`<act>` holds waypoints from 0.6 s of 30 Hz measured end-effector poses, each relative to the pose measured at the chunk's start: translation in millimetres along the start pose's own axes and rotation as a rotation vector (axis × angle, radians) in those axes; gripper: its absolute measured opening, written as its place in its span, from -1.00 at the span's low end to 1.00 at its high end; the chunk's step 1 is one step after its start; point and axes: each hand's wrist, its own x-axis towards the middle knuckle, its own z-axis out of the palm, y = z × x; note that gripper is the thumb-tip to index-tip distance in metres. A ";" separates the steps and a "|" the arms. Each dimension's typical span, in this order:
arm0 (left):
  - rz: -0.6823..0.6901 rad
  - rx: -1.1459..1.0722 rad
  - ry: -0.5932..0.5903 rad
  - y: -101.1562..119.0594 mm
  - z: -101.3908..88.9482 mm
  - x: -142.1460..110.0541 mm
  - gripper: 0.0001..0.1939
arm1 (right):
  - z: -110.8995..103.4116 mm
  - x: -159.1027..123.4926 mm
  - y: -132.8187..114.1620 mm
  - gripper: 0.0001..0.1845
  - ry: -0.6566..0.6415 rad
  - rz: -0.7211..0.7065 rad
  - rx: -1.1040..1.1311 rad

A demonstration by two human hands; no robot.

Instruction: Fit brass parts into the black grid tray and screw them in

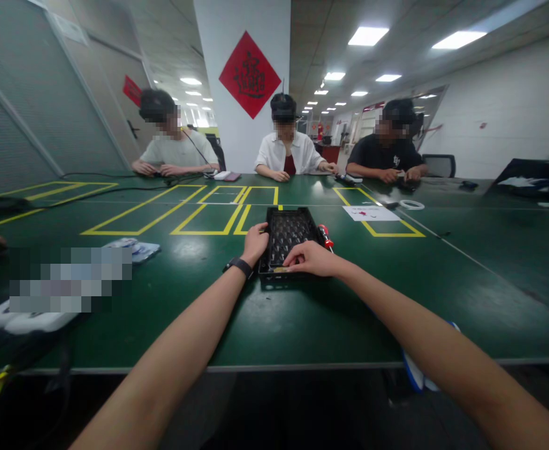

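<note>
The black tray [272, 275] lies on the green table [190, 300], directly in front of the person, and small grey shapes stand in rows inside it. The left hand [256, 242], with a dark band [238, 267] on its wrist, touches the left rim of the tray — whether it grasps the rim firmly, I cannot tell. The right hand [312, 257] is bent over the near end, its fingertips gathered beside a yellowish strip [280, 269]; I cannot tell if they pinch it. A red-handled tool [326, 236] lies just beside the tray's right side.
</note>
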 end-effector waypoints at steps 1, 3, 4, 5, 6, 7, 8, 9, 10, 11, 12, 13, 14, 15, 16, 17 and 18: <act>-0.001 -0.007 -0.003 -0.3 0.3 0.6 -0.50 | -0.3 -0.2 -0.7 -0.69 -0.003 -0.016 -0.012; -0.008 -0.023 -0.004 -1.4 0.9 1.8 -0.49 | -1.0 -0.4 -2.4 -0.70 -0.002 -0.036 -0.027; -0.010 -0.031 0.000 -2.0 1.1 2.0 -0.48 | -1.4 -0.5 -3.5 -0.71 0.004 -0.037 -0.035; -0.006 -0.035 0.003 -2.3 1.3 1.8 -0.48 | -1.7 -0.6 -4.6 -0.71 0.008 -0.035 -0.042; 0.003 -0.037 0.009 -2.2 1.3 1.2 -0.48 | -2.1 -0.8 -5.8 -0.71 0.009 -0.031 -0.051; 0.014 -0.038 0.014 -1.8 1.3 0.2 -0.50 | -2.5 -1.1 -6.9 -0.72 0.006 -0.027 -0.058; 0.026 -0.038 0.016 -0.9 1.2 -1.2 -0.51 | -2.9 -1.4 -7.7 -0.72 -0.002 -0.020 -0.059; 0.036 -0.037 0.016 0.4 0.9 -2.8 -0.54 | -3.2 -1.6 -8.3 -0.71 -0.012 -0.012 -0.054; 0.042 -0.035 0.015 1.9 0.6 -4.4 -0.56 | -3.4 -1.9 -8.4 -0.71 -0.019 -0.003 -0.046; 0.043 -0.034 0.016 3.5 0.3 -5.9 -0.57 | -3.6 -2.0 -8.2 -0.70 -0.025 0.005 -0.038; 0.042 -0.033 0.017 5.0 -0.2 -7.2 -0.58 | -3.6 -2.0 -7.5 -0.70 -0.024 0.010 -0.031; 0.042 -0.029 0.018 6.2 -0.6 -8.1 -0.59 | -3.6 -1.9 -6.4 -0.70 -0.018 0.009 -0.026; 0.042 -0.023 0.021 7.0 -1.0 -8.6 -0.60 | -3.5 -1.7 -5.2 -0.70 -0.010 0.005 -0.025; 0.039 -0.012 0.023 7.3 -1.3 -8.6 -0.60 | -3.3 -1.5 -3.9 -0.71 0.000 0.001 -0.024; 0.037 0.001 0.022 7.0 -1.5 -8.1 -0.61 | -3.2 -1.3 -2.8 -0.72 0.011 -0.001 -0.020; 0.037 0.015 0.022 6.2 -1.5 -7.1 -0.62 | -3.1 -1.2 -1.8 -0.72 0.020 -0.003 -0.012; 0.039 0.029 0.019 5.0 -1.4 -5.9 -0.64 | -2.9 -1.2 -1.2 -0.72 0.027 -0.004 0.002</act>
